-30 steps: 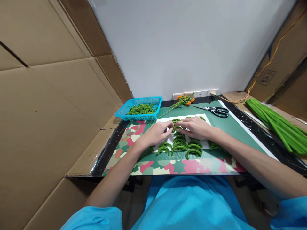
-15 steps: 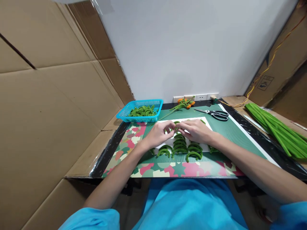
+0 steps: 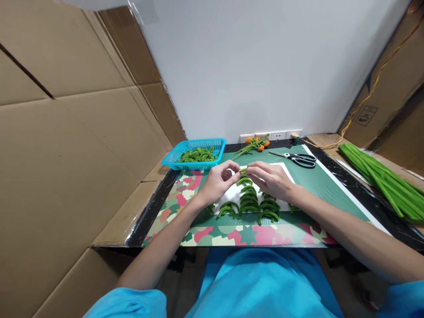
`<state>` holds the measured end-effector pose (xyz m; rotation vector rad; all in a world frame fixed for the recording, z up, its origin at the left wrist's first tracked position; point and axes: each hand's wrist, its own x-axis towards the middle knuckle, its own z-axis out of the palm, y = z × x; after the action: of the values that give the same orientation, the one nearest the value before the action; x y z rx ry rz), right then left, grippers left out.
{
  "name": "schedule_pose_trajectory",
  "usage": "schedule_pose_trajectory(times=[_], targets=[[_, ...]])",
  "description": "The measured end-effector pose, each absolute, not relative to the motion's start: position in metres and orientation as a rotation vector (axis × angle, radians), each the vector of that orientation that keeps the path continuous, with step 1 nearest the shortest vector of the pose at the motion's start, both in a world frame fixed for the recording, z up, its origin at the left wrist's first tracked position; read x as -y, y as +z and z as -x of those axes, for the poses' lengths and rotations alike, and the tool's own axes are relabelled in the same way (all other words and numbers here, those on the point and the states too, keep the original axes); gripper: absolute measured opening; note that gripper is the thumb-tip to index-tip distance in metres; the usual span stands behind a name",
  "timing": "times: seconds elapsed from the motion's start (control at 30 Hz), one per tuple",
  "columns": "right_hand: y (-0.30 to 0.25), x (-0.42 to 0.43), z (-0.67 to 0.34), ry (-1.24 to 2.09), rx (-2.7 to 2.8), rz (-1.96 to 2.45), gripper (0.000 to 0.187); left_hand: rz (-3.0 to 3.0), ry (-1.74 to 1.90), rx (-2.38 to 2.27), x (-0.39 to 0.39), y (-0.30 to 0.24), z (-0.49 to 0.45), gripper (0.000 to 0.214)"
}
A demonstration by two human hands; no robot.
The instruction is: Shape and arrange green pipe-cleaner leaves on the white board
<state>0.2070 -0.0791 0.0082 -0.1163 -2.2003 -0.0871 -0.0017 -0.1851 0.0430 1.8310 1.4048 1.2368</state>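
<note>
My left hand (image 3: 220, 180) and my right hand (image 3: 270, 179) meet over a white sheet (image 3: 236, 193) on the green mat. Both pinch a short green pipe-cleaner piece (image 3: 243, 170) between their fingertips, lifted just above the sheet. Below the hands lie several bent green pipe-cleaner arches (image 3: 249, 202) in rows on the sheet and mat.
A blue basket (image 3: 194, 153) of green pieces stands at the back left. Orange-flowered stems (image 3: 253, 143) and black scissors (image 3: 298, 158) lie at the back. A bundle of long green pipe cleaners (image 3: 380, 179) lies at the right. Cardboard walls close in the left side.
Both hands have risen a little off the sheet, lifting the green piece between their fingertips. The camera has tilted slightly.
</note>
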Motion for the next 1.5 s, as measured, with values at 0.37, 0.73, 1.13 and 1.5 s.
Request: schedule_pose_trajectory(times=[0.37, 0.73, 1.13, 1.5], targets=[[0.006, 0.071, -0.212, -0.143, 2.263, 0.047, 0.032, -1.807, 1.167, -1.402, 0.185, 0.042, 0.001, 0.035], [0.005, 0.074, -0.21, -0.174, 2.207, 0.052, 0.024, -1.686, 1.212, -1.274, 0.185, 0.042, 0.0, 0.037], [0.01, 0.077, -0.208, -0.132, 2.166, 0.109, 0.018, -1.722, 1.242, -1.309, 0.183, 0.043, 0.001, 0.04], [0.011, 0.083, -0.203, 0.032, 2.08, 0.064, 0.011, -1.873, 1.214, -1.472, 0.185, 0.041, 0.001, 0.03]])
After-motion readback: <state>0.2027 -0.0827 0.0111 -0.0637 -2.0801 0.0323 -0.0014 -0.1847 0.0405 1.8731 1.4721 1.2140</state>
